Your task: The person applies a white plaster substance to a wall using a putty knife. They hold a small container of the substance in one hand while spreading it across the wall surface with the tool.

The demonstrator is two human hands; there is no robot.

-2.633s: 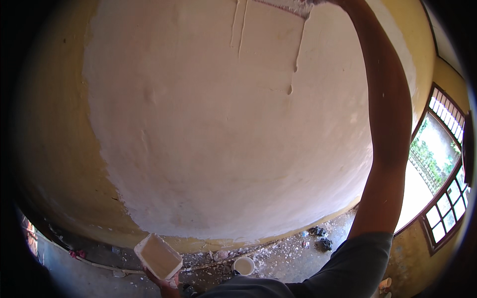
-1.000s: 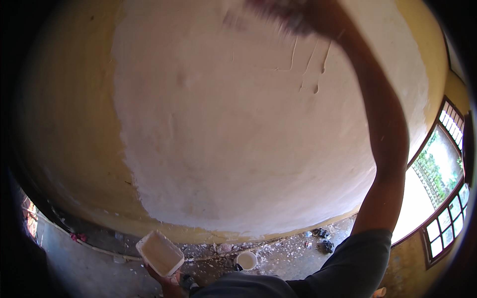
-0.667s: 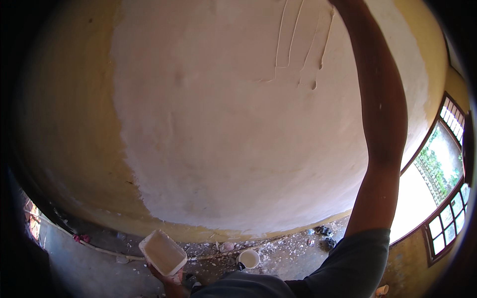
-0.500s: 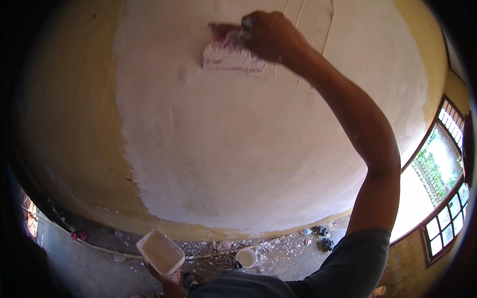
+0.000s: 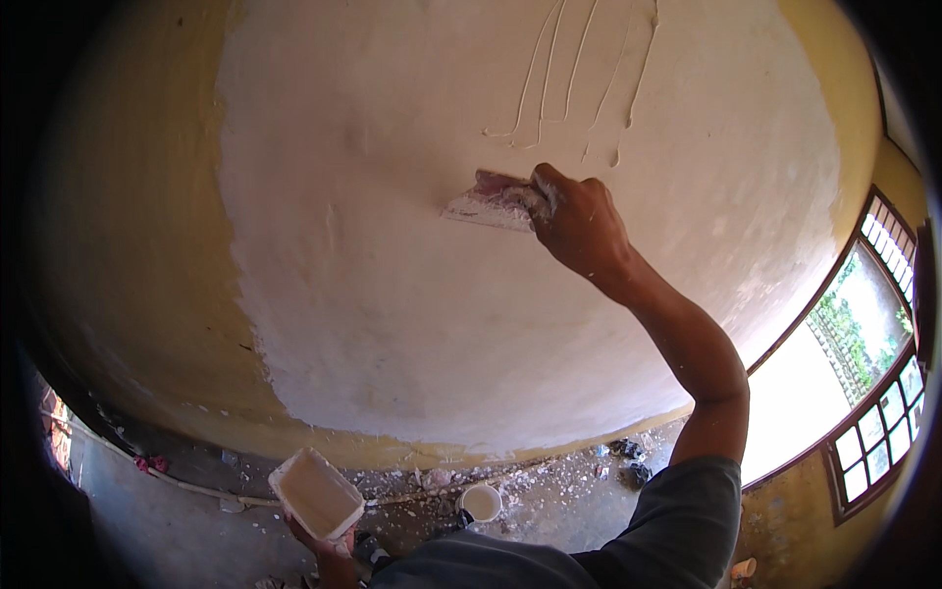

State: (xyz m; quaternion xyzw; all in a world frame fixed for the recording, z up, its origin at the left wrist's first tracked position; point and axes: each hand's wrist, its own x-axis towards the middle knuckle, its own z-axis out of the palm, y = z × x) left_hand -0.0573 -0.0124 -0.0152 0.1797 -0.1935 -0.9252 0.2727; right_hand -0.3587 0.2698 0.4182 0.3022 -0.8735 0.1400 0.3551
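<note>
My right hand (image 5: 579,221) grips a putty-smeared, purplish wide scraper (image 5: 489,206) against the pale plastered patch of the wall (image 5: 392,275), which has a yellow painted border. Just above the blade are thin raised lines and drips of putty (image 5: 544,108). Low at the lower left, my left hand (image 5: 329,550) holds a white rectangular container (image 5: 314,493) with creamy putty in it; the fingers curl round its side and are partly hidden by it.
A white round bucket (image 5: 481,503) stands on the debris-speckled floor (image 5: 559,501). Black crumpled lumps (image 5: 633,461) lie by the wall's foot, along which a pipe (image 5: 216,494) runs. On the right are an open doorway (image 5: 790,412) and barred windows (image 5: 878,437).
My right hand and scraper have come down the wall from the top edge, with the arm more bent. More putty lines show above. The container in my left hand has barely moved.
</note>
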